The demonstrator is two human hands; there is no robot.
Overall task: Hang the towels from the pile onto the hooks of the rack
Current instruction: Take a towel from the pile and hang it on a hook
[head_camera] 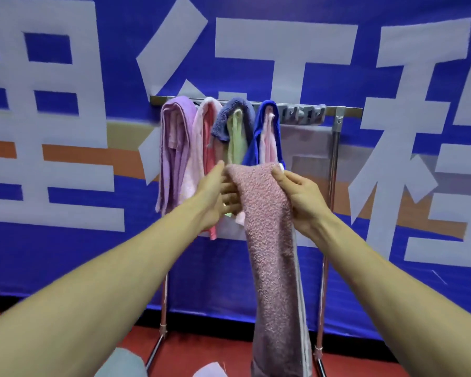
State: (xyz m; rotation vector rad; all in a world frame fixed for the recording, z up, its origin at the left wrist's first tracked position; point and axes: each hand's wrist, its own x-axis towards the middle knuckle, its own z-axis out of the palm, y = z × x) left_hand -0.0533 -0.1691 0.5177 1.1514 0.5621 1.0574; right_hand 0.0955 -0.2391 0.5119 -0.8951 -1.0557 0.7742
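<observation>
A long dusty-pink towel (269,240) hangs down between my hands. My left hand (218,194) grips its upper left edge and my right hand (302,197) pinches its upper right corner. Both hands hold it a little below the metal rack (340,115). Several towels hang on the rack's hooks: a lilac one (174,148), a pale pink one (204,137), a grey-blue one with green inside (235,126) and a royal-blue one with pink inside (268,131). Bare grey hooks (302,115) show to the right of them.
A blue banner with large white characters (65,104) covers the wall behind the rack. The rack's legs (322,308) stand on a red floor (201,352). Pale cloth pieces (123,363) lie at the bottom edge of the view.
</observation>
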